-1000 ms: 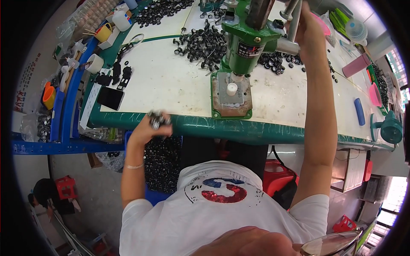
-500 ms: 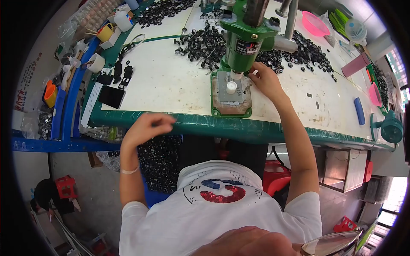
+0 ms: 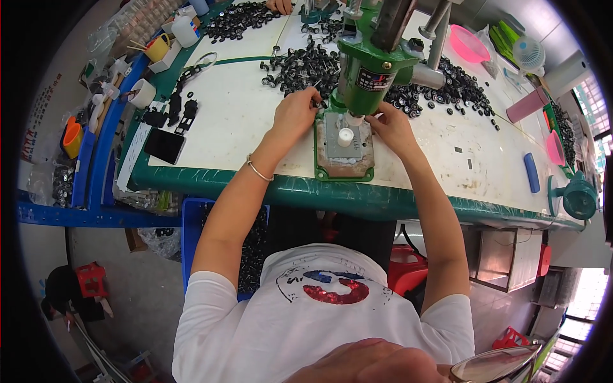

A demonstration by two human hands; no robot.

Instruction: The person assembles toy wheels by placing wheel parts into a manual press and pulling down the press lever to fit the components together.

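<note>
A green bench press stands in front of me, with a white round fixture on its grey base plate. Left of the press, my left hand reaches to the near edge of a pile of black wheels with metal axles. Its fingers are closed together, and what they hold is too small to make out. On the other side, my right hand has its fingertips pinched beside the press ram, close to the fixture. Whatever lies between those fingertips is hidden.
More black wheels lie right of the press. Another person's hand is at a far pile. A phone and black parts lie left. A blue bin of small parts sits below the green table edge.
My left hand has moved from over the bin, up and right, to the wheel pile by the press. My right hand stays beside the ram. Another person's hand has appeared at the far pile.
</note>
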